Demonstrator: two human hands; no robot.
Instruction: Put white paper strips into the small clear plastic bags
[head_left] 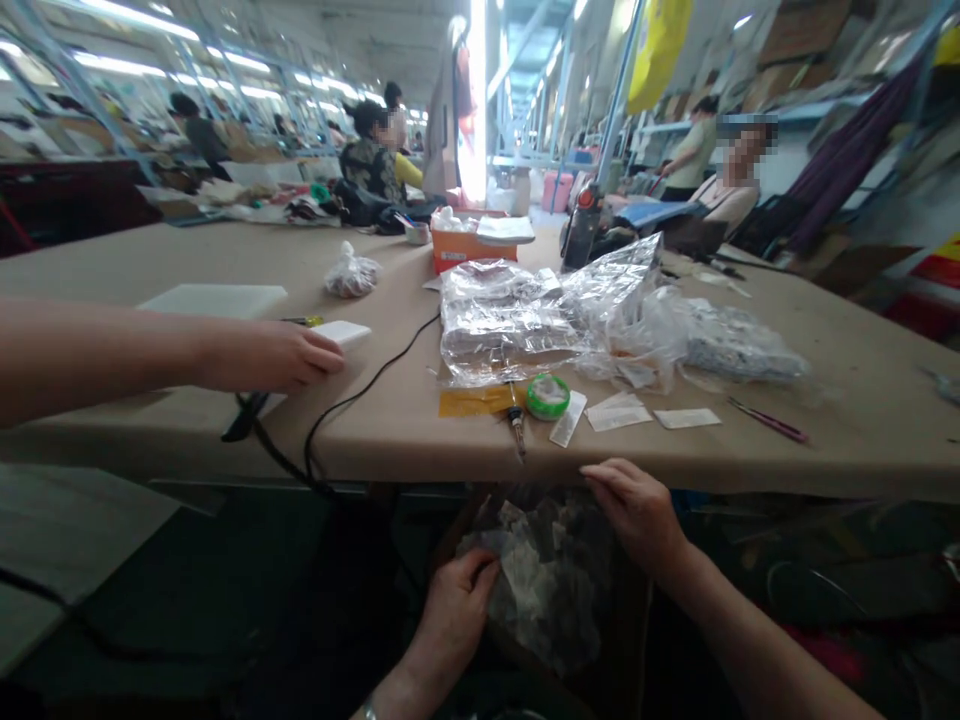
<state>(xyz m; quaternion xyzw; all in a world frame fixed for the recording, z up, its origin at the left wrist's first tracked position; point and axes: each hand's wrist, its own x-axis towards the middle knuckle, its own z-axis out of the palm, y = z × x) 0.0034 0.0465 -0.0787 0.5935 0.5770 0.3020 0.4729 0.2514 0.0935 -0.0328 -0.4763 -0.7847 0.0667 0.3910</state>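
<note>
Below the table's front edge, my left hand [454, 610] grips the lower left side of a crumpled clear plastic bag [544, 585]. My right hand [637, 510] holds the bag's upper right edge, close under the beige table [375, 440]. What the bag holds is too blurred to make out. On the table just above my hands lie a green tape roll [547, 397], a soldering iron [516, 425], a yellow strip [480, 400] and small white labels [619, 412].
Another person's arm reaches in from the left, its hand [277, 355] on a small white block [341, 332]. A black cable [360, 385] runs off the table edge. Shiny packs in clear bags [517, 320], pink tweezers [769, 420], an orange box [472, 245] and a white slab [217, 300] lie further back. People work behind.
</note>
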